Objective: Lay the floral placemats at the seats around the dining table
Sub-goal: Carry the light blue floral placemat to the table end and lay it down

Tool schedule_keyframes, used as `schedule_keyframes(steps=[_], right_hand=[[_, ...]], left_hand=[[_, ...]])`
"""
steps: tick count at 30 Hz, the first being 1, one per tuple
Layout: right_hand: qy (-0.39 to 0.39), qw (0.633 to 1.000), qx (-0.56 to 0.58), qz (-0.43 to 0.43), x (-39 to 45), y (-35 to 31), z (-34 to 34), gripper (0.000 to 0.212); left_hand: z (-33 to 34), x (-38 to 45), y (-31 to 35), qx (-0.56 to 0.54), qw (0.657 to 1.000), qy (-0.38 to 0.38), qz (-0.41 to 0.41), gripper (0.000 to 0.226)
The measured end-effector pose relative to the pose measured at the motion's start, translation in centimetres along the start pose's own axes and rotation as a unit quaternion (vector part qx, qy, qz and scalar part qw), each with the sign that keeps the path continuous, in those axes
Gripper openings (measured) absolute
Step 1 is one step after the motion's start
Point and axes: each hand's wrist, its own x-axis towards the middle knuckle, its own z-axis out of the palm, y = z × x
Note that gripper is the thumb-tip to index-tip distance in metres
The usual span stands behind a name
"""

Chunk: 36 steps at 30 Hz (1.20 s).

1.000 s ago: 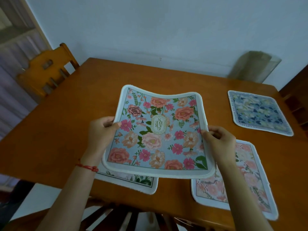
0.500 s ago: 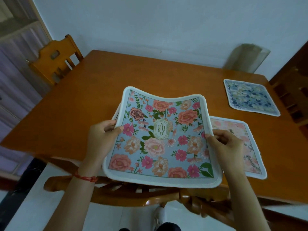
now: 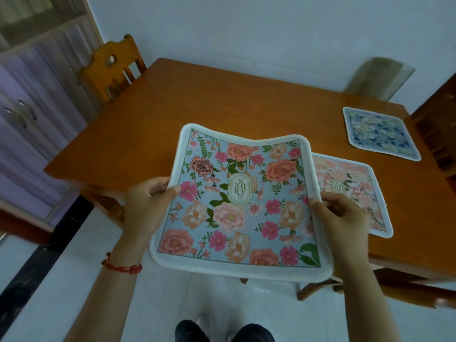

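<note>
I hold a light-blue floral placemat (image 3: 237, 206) with a white border, sagging in the middle, over the near-left edge of the wooden dining table (image 3: 222, 99) and the floor. My left hand (image 3: 145, 206) grips its left edge and my right hand (image 3: 343, 218) grips its right edge. A second layer of edge shows under its lower right corner. A pink floral placemat (image 3: 350, 183) lies flat on the table near the front edge, partly behind the held mat. A dark-blue floral placemat (image 3: 380, 132) lies at the table's far right.
A wooden chair (image 3: 111, 67) stands at the table's left side and another (image 3: 439, 127) at the right. A chair rail (image 3: 394, 287) juts out below the near edge. A purple cabinet (image 3: 24, 107) lines the left wall. White floor lies below me.
I have backed away and to the left of the table. The held mat has come off the tabletop toward me, past the near edge. The leafy mat seen under it a second ago is out of sight.
</note>
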Motion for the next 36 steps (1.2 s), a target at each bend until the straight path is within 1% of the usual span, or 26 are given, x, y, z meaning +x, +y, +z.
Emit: schedule_keyframes(steps=[3, 7, 11, 15, 18, 22, 28, 32, 36], right_hand=[[-0.018, 1.000, 0.005, -0.004, -0.9, 0.6, -0.4, 0.012], [-0.061, 0.998, 0.002, 0.002, -1.9, 1.6, -1.1, 0.004], [-0.112, 0.994, 0.000, -0.009, -3.0, 2.2, -1.4, 0.005], [-0.160, 0.987, -0.004, -0.022, -4.1, 2.6, -0.4, 0.005], [-0.197, 0.980, -0.011, -0.042, -5.2, 2.6, 1.0, 0.006], [-0.247, 0.967, 0.001, -0.067, -7.0, 1.6, 3.5, 0.004], [-0.308, 0.948, 0.000, -0.082, -10.0, 0.1, 8.8, 0.003], [-0.346, 0.933, -0.011, -0.096, -12.8, -0.8, 13.4, 0.008], [-0.395, 0.912, -0.003, -0.107, -16.5, -2.4, 18.3, 0.004]], left_hand=[[-0.6, -2.4, -0.4, -0.003, 1.000, 0.029, -0.007, 0.013], [-1.2, -6.4, -0.6, 0.014, 0.998, 0.063, -0.011, 0.024], [-1.8, -10.1, -2.1, 0.028, 0.991, 0.121, -0.049, 0.013], [-3.0, -13.8, -3.2, 0.016, 0.980, 0.183, -0.082, 0.017], [-4.4, -16.3, -3.8, 0.034, 0.968, 0.226, -0.100, 0.011], [-6.8, -19.3, -4.9, 0.052, 0.954, 0.273, -0.110, 0.014], [-11.3, -22.7, -7.2, 0.018, 0.931, 0.342, -0.124, 0.018], [-15.5, -24.6, -8.9, 0.005, 0.914, 0.383, -0.132, 0.018], [-20.3, -26.4, -10.7, 0.004, 0.894, 0.423, -0.147, 0.018]])
